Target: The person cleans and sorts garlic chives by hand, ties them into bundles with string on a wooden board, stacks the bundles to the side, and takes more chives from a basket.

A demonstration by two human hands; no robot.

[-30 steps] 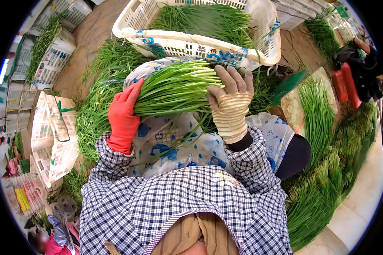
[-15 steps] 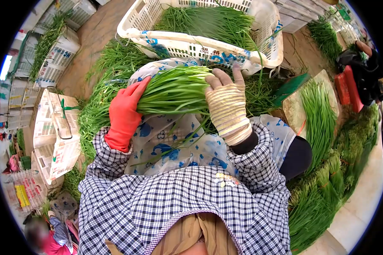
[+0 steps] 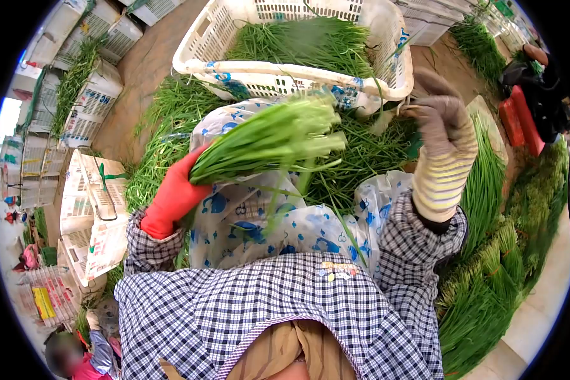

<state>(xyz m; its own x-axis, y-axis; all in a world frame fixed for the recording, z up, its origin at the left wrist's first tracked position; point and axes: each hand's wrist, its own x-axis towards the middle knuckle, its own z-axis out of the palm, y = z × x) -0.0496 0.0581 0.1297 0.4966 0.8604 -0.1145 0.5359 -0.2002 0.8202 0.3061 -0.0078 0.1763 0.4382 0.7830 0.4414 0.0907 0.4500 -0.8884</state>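
head view, read as a clock face: the right hand (image 3: 448,142), in a striped glove, has left the pale ends of the bunch of green stalks (image 3: 263,140) and swung out to between 2 and 3 o'clock. its fingers are bent and blurred; i cannot tell whether they pinch anything. the left hand (image 3: 176,195), red-gloved at 9 o'clock, is closed round the leafy end and now bears the bunch alone, just off centre towards 12. that leaves the pale ends free and, i judge, the bunch's neatness resting on one grip.

as for writing, the white crate (image 3: 273,68) at 12 o'clock carries blue marks (image 3: 223,77) along its front, too smeared to read. the yellow label (image 3: 43,303) at 8 and the cartoon badge (image 3: 339,271) at 5 are too small to make out.
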